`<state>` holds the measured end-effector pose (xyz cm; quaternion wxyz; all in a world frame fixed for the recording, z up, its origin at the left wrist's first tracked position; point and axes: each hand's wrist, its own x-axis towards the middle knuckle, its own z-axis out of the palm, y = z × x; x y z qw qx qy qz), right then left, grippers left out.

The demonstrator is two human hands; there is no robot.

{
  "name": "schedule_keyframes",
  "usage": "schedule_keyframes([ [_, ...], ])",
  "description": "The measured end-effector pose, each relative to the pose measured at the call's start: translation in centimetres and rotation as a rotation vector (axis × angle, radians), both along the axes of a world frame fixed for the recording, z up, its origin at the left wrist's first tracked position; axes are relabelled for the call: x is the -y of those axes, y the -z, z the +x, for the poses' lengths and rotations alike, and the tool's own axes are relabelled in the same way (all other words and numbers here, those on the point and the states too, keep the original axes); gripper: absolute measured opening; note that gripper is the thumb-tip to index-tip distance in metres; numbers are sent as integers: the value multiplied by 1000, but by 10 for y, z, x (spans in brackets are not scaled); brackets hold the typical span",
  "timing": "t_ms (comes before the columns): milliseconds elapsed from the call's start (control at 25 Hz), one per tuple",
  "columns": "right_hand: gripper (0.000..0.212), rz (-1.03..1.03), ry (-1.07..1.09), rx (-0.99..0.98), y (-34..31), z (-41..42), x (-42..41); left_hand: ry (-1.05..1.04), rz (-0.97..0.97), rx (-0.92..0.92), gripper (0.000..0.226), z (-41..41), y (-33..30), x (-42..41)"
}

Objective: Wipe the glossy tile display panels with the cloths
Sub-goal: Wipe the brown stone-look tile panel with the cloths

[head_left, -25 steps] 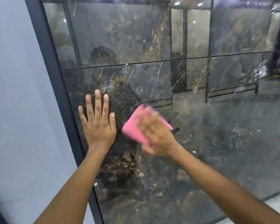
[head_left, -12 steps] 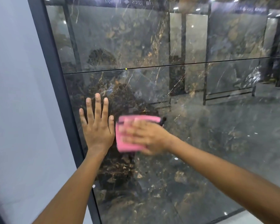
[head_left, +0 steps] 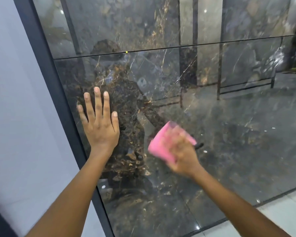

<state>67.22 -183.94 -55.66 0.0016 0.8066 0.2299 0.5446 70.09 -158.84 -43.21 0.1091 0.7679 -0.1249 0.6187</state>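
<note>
A: Where is the pink cloth (head_left: 161, 146) now?

B: Flat against the lower glossy tile panel (head_left: 229, 134), right of the left hand and well below the dark joint line (head_left: 178, 47) between the two panels. The right hand (head_left: 181, 154) presses it there; that hand is blurred, so I cannot tell if its fingers curl over the cloth or lie straight.

A: How would the cloth handle?

B: Soft, light and folded, I'd judge; it should slide easily on so slick a face. Best held under a flat palm, with an edge tucked so it doesn't slip out.

A: And the other hand?

B: The left hand (head_left: 99, 124) lies flat on the panel, fingers (head_left: 97, 101) straight and slightly spread, beside the dark frame (head_left: 58, 93).
</note>
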Motion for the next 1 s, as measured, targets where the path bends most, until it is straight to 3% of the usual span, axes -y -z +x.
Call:
schedule_keyframes([
  [40, 82, -446, -5, -43, 25, -9, -7, 12, -5, -27, 61, -2, 16, 1],
  [80, 83, -749, -21, -74, 33, -11, -1, 21, -2, -62, 63, -5, 39, 0],
  [120, 82, -858, -60, -63, 23, -7, 13, 25, 14, -97, 63, -9, 67, -1],
  [160, 76, -776, -82, -21, 1, -2, 30, 24, 40, -131, 63, -12, 99, -3],
  [200, 72, -552, -72, 18, -26, 2, 47, 19, 69, -160, 61, -14, 128, -5],
  [280, 78, 148, -28, 116, -63, 7, 88, 12, 86, -177, 59, -14, 166, -6],
  [360, 83, 705, 44, 159, -39, 5, 97, -22, 60, -158, 58, -9, 175, -5],
  [400, 86, 788, 87, 127, 1, 5, 86, -35, 51, -141, 58, -7, 175, -4],
  [440, 89, 714, 116, 66, 48, 0, 66, -37, 51, -120, 59, -5, 176, -3],
  [520, 91, 199, 58, -83, 129, -17, 25, -25, 61, -92, 60, -3, 179, -5],
  [600, 88, -284, -47, -123, 146, -20, 20, -23, 73, -81, 60, -4, 180, -7],
  [640, 82, -344, -81, -69, 126, -14, 28, -26, 80, -78, 60, -3, 178, -7],
  [680, 76, -246, -113, -6, 97, -8, 34, -28, 79, -79, 60, -3, 178, -7],
  [800, 76, 393, -116, 168, 9, 4, 29, -26, 58, -78, 59, -4, 181, -6],
  [840, 79, 474, -114, 189, 5, 7, 12, -23, 55, -73, 59, -4, 181, -5],
  [880, 78, 415, -117, 196, 19, 11, -9, -17, 51, -67, 58, -3, 181, -5],
  [920, 76, 218, -131, 158, 51, 12, -30, -7, 45, -61, 57, -3, 179, -5],
  [1000, 80, -418, -105, 40, 139, 5, -50, 24, 30, -83, 56, -5, 180, -5],
])
